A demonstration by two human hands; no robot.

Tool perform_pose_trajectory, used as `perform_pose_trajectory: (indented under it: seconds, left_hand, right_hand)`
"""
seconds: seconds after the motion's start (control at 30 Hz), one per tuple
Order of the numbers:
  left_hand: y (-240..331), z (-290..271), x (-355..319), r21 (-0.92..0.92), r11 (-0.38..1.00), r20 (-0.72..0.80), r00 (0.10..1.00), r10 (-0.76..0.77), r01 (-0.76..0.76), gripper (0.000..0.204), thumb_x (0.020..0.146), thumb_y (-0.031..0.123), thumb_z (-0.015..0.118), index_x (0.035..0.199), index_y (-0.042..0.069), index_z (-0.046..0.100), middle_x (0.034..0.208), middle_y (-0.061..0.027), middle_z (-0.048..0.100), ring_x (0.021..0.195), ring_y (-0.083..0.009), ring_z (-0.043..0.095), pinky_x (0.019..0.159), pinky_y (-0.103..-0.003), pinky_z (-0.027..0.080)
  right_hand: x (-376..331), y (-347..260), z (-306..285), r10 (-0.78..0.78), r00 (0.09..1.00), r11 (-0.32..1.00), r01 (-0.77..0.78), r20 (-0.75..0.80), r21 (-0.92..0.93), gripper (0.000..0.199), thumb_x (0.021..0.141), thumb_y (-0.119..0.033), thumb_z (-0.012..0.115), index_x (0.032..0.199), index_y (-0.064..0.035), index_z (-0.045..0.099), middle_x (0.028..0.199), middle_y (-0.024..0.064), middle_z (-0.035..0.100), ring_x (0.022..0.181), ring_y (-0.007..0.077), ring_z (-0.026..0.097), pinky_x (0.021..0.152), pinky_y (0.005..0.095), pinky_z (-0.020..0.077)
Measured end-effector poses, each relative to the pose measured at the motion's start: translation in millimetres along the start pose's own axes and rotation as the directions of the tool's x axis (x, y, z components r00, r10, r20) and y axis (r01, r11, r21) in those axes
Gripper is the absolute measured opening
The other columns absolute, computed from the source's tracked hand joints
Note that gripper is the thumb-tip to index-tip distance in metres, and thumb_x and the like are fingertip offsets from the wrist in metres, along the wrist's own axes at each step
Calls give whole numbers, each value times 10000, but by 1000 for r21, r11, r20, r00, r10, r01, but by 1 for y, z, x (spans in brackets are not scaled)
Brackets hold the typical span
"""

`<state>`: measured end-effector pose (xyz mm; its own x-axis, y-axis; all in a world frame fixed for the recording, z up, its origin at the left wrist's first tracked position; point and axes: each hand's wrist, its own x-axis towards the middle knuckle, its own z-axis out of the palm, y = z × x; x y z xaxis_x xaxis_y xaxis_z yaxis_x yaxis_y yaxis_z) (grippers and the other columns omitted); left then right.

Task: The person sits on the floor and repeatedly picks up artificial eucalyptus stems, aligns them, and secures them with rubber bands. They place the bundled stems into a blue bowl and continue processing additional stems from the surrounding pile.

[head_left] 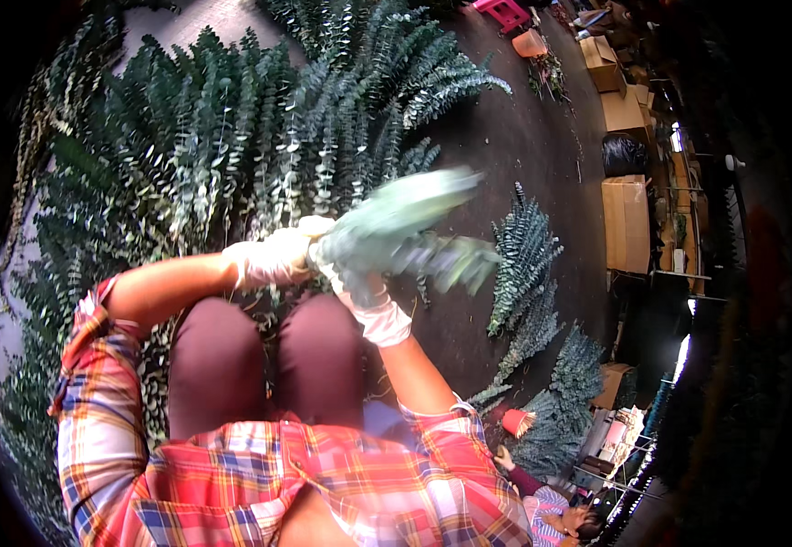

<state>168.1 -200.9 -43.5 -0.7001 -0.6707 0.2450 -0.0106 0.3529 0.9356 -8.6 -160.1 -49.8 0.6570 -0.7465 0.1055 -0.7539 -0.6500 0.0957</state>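
The big pile of leafy green branches (232,137) fans out across the dark floor (523,146) ahead of your knees (268,356), stems toward you and tips away. Draw from the near edge of it, so you need not lean.

To your right, smaller bundles (528,264) lie in a loose row on the floor, well apart from the pile. Further right stand cardboard boxes (626,219), and another person (560,520) works low at the right edge; stay out of their space when you swing anything that way.

The bunch of branches (405,232) is in both your hands, raised above your knees and pointing right, its tips blurred. I judge you are gathering or evening it. Slow the motion: a whipped bunch sheds leaves and lets the stems slide out of line.

Your left hand (273,258), in a pale glove, is wrapped closed around the stem ends. Let it be the anchor, firm and low on the stems, so the cut ends sit level.

Your right hand (368,301), also gloved, appears to close around the bunch just beside the left, from below; the leaves hide its fingers, so I cannot tell how tightly. Use it to steady and turn the bunch, not to squeeze it.

Before you lay it with the others, see that no stem sticks out past the rest at the base.
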Motion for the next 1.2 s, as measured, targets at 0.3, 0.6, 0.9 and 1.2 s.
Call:
perform_pose_trajectory:
  seconds: [0.3, 0.6, 0.9, 1.2]
  left_hand:
    - [29, 5, -14, 163, 957, 63, 970, 234, -241, 510, 757, 224, 711, 1176, 19, 507, 1089, -175, 593, 1005, -305, 572, 868, -382, 439]
    - [51, 20, -14, 132, 970, 21, 979, 201, -202, 577, 721, 207, 760, 1200, 45, 483, 1067, -88, 601, 987, -208, 569, 846, -343, 460]
    - [139, -30, -21, -115, 990, -327, 939, -110, 76, 290, 851, 248, 623, 1101, 102, 611, 843, -22, 637, 763, -101, 574, 698, -299, 492]
    - [231, -188, -260, 60, 959, -904, 424, -65, 276, 373, 969, 191, 368, 1305, 32, 401, 1198, -65, 506, 1088, -145, 478, 930, -260, 368]
  right_hand:
    - [-30, -18, -38, -106, 889, 991, 55, -446, -125, 283, 852, -187, 603, 1134, -168, 584, 1117, 29, 577, 1040, 197, 555, 935, 374, 419]
    - [-22, -38, -106, 139, 885, 964, -17, -444, 266, 265, 866, -133, 605, 1117, -56, 566, 1052, 63, 581, 973, 178, 555, 853, 328, 456]
    - [61, -48, -210, 619, 718, -3, 406, -317, 914, 369, 812, -68, 669, 1160, -23, 555, 1103, 38, 594, 999, 125, 554, 892, 269, 443]
    - [-11, 42, -51, 556, 802, -76, -212, 218, 974, 347, 886, -190, 589, 1200, -45, 569, 1183, 27, 582, 1074, 100, 521, 908, 223, 379]
